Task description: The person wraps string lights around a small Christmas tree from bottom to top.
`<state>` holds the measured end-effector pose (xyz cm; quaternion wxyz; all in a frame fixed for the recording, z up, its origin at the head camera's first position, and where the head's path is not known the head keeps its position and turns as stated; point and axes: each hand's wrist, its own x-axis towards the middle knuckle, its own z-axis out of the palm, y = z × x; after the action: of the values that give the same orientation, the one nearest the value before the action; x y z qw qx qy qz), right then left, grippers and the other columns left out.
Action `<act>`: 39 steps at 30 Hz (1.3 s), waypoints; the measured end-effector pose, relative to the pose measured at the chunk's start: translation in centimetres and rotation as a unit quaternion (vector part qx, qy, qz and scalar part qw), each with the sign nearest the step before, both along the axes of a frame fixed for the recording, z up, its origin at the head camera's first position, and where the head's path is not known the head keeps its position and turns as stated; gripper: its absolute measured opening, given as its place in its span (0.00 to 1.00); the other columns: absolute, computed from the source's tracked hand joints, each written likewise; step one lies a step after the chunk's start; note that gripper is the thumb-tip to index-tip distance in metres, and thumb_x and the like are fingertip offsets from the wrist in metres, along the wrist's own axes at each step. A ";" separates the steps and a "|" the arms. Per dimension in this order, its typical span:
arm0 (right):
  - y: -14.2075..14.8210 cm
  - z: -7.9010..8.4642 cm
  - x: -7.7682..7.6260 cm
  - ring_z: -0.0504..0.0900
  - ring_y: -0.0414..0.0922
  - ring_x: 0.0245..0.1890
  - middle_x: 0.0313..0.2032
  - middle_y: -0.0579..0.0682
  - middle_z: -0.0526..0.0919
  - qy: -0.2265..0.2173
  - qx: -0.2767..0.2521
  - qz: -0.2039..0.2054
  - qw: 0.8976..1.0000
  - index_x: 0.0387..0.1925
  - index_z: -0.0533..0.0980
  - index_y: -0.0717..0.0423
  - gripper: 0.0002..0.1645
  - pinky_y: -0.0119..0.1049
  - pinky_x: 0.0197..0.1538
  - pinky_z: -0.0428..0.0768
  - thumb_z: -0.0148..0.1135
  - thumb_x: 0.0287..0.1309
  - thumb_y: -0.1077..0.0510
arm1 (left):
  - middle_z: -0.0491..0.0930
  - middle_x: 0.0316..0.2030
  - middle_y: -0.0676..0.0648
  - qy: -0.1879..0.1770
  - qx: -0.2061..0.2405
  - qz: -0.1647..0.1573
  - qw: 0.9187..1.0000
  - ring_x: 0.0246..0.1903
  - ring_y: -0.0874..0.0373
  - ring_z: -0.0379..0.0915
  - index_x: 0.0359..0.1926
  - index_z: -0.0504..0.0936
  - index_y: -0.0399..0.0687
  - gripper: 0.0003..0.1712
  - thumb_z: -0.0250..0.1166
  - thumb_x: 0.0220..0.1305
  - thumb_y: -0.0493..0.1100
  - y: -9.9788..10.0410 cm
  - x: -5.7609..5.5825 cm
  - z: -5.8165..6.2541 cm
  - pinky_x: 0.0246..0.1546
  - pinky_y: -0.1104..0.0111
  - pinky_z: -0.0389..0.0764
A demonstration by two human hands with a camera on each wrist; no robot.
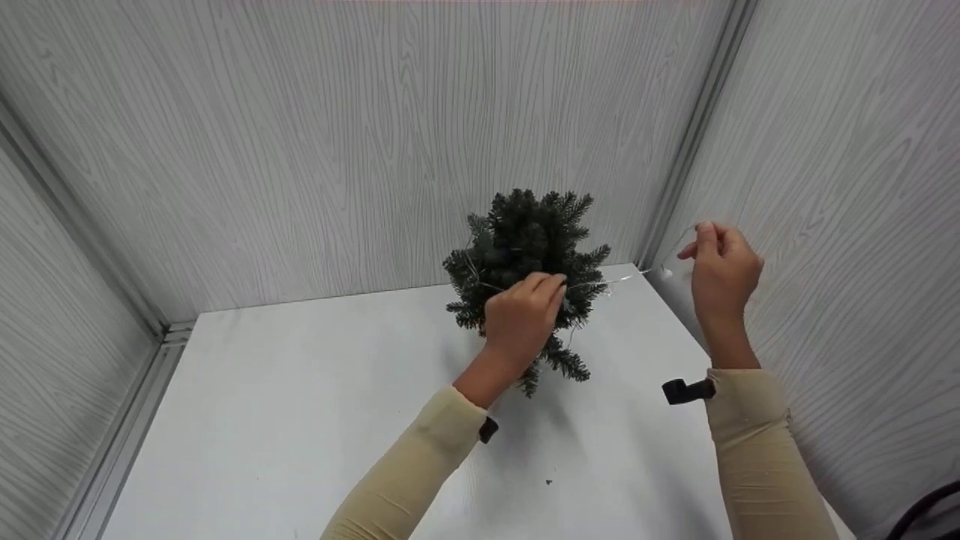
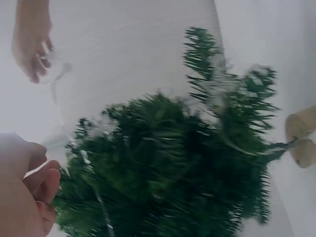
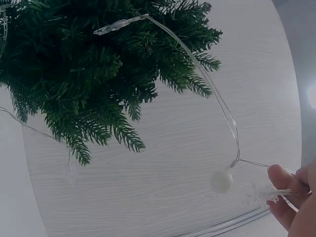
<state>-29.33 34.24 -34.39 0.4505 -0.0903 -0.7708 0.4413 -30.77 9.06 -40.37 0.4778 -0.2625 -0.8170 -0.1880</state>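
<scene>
A small artificial Christmas tree with green needled branches stands toward the back of the white table. A thin clear-wired string of lights lies across it and stretches out to the right. My right hand pinches this wire, raised beside the tree; a white ball and a clear ornament hang by its fingers. In front of the branches is my left hand, fingers loosely bent. Its thumb and fingertips are apart in the left wrist view, and the wire seems to pass beyond them.
The white tabletop meets grey wood-grain panels at the back and right. The tree has a round wooden base. A clear star dangles from a low branch. A small dark speck lies near the front.
</scene>
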 end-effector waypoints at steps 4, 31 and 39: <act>-0.3 -0.1 -0.5 0.78 0.35 0.28 0.22 0.35 0.81 -0.062 -0.018 0.072 0.995 0.42 0.82 0.59 0.18 0.30 0.31 0.69 0.54 0.74 0.50 | 0.88 0.39 0.58 -0.044 -0.030 -0.027 0.998 0.25 0.64 0.83 0.48 0.89 0.60 0.12 0.62 0.72 0.53 1.8 -0.3 2.8 0.19 0.70 0.76; -4.3 0.9 0.4 0.81 0.39 0.35 0.34 0.55 0.83 -0.066 0.039 0.202 0.976 0.50 0.81 0.63 0.20 0.27 0.39 0.77 0.54 0.75 0.51 | 0.87 0.47 0.60 -0.258 -0.070 -0.123 0.956 0.38 0.64 0.83 0.51 0.88 0.64 0.13 0.59 0.75 0.53 6.4 -4.8 10.3 0.36 0.69 0.80; -5.0 0.6 0.4 0.83 0.50 0.45 0.41 0.59 0.88 -0.058 0.100 0.164 0.980 0.46 0.84 0.63 0.13 0.42 0.52 0.75 0.63 0.68 0.57 | 0.87 0.47 0.58 -0.286 -0.045 -0.142 0.946 0.41 0.63 0.83 0.51 0.87 0.60 0.12 0.60 0.74 0.51 5.0 -6.1 11.5 0.41 0.68 0.81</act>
<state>-28.95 29.22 -33.82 0.3336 0.0572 -0.8402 0.4238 -36.90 14.05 -28.91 0.1797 -0.3319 -0.8814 -0.2839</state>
